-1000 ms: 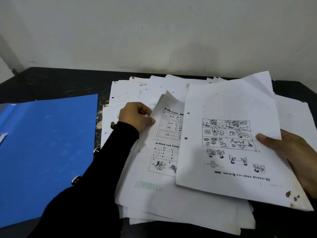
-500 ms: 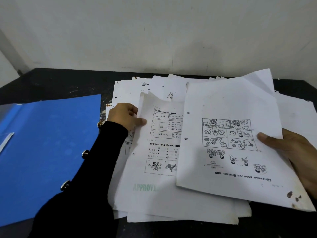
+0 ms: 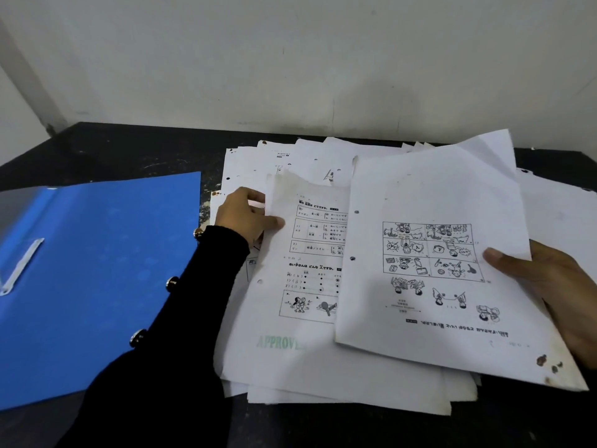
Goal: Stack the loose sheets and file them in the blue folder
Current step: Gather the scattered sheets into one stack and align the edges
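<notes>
A green "APPROVED" stamp is showing on the worksheet point(image 3: 303, 286) the left grip point(image 3: 247, 215) is pinching; the right grip point(image 3: 549, 286) is holding the cartoon sheet point(image 3: 436, 189); the blue folder point(image 3: 90, 270) is lying left on the counter point(image 3: 129, 150)

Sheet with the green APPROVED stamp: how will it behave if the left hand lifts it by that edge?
Probably floppy: the stamped sheet is a single thin page whose top edge already looks ragged and curled. Likely light, so the left hand pinching its side should suffice. It may drag on the cartoon sheet overlapping it, held by the right hand.
</notes>
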The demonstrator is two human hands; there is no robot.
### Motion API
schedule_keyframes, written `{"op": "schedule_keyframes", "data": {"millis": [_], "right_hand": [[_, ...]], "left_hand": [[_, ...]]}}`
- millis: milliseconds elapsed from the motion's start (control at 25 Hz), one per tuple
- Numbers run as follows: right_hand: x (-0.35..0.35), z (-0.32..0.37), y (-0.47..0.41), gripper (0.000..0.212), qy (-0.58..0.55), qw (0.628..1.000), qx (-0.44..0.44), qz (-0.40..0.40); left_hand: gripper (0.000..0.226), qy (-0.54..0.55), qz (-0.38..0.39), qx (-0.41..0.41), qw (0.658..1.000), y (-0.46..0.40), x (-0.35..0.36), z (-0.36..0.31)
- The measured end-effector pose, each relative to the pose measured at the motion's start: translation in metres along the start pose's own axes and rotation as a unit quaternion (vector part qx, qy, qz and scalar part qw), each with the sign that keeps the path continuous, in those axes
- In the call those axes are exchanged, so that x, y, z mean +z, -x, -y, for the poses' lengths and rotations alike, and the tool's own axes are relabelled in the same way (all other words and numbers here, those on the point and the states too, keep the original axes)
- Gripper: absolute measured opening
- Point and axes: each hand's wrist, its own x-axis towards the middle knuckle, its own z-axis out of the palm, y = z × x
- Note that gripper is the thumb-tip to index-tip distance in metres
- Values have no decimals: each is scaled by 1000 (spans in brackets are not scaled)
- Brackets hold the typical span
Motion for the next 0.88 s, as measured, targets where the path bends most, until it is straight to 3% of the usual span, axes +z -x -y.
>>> {"op": "schedule_keyframes", "data": {"millis": [160,360,600,800,880], "right_hand": [[5,-1,2,26,-15,1000,-13,6],[21,2,9,28,-57,998,-15,27],[55,-5,15,32,-52,996,11,74],[75,-11,18,27,-60,995,2,82],[78,-11,20,27,-70,994,-2,85]], "left_hand": [[15,-37,32,15,999,2,-1,-4],[24,-97,-8,68,993,13,14,-5],[28,74,14,14,997,22,19,-2],[65,133,75,-25,988,28,12,-8],[64,212,102,-27,972,32,11,-5]]}}
